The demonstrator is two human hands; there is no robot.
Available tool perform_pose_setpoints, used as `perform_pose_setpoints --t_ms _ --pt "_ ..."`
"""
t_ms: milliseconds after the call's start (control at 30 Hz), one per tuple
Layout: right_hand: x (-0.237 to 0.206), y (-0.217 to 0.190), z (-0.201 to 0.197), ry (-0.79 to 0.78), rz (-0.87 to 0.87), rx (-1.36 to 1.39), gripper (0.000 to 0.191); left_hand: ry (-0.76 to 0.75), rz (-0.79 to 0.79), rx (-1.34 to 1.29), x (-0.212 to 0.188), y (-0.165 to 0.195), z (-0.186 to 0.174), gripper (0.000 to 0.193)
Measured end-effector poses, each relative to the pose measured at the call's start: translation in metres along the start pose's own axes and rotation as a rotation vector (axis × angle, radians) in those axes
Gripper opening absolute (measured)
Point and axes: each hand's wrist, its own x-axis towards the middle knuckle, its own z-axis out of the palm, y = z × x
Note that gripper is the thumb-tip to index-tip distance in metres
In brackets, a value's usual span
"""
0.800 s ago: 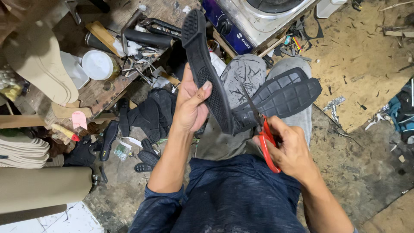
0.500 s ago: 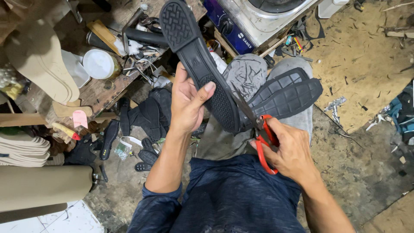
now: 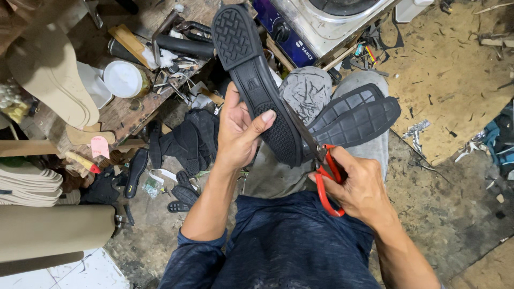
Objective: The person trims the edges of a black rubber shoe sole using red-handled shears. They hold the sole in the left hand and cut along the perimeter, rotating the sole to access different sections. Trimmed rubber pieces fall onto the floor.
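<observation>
1. Left hand [image 3: 238, 134] is closed around a black sole [image 3: 257, 75], thumb across its tread near the toe end, fingers hidden behind it.
2. Sole is held in the air above the lap, tilted, heel end up toward the bench [image 3: 126, 115], tread facing the camera.
3. Right hand [image 3: 358, 187] is wrapped through the red handles of scissors [image 3: 321, 166], grip tight.
4. Scissor blades lie against the sole's right edge near the toe; can't tell how far apart the blades are.
5. Second black sole [image 3: 358, 118] rests on the grey-trousered knee [image 3: 308, 91], just right of the held sole, partly behind it.
6. Bench on the left carries a white tub [image 3: 124, 78], a black tube [image 3: 184, 47] and small clutter.
7. Beige soles [image 3: 51, 75] are stacked at upper left; more lie at the left edge.
8. Black scraps [image 3: 187, 139] lie on the floor below the bench.
9. Blue-and-silver stove [image 3: 321, 21] sits at the top, beyond the knee.
</observation>
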Motion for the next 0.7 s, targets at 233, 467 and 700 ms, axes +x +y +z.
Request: perform_pose_setpoints --t_ms 233,467,700 --pt "0.001 0.001 0.000 0.015 -0.046 -0.046 0.039 -0.050 0.026 0.050 -0.005 -0.007 -0.001 0.062" --pt "0.001 0.000 -0.001 -0.041 -0.017 0.066 0.033 0.032 0.064 -0.017 0.000 -0.010 -0.009 0.040" --pt "0.004 -0.006 -0.005 -0.031 -0.067 0.043 0.033 -0.007 0.102 0.058 -0.005 -0.012 0.000 0.057"
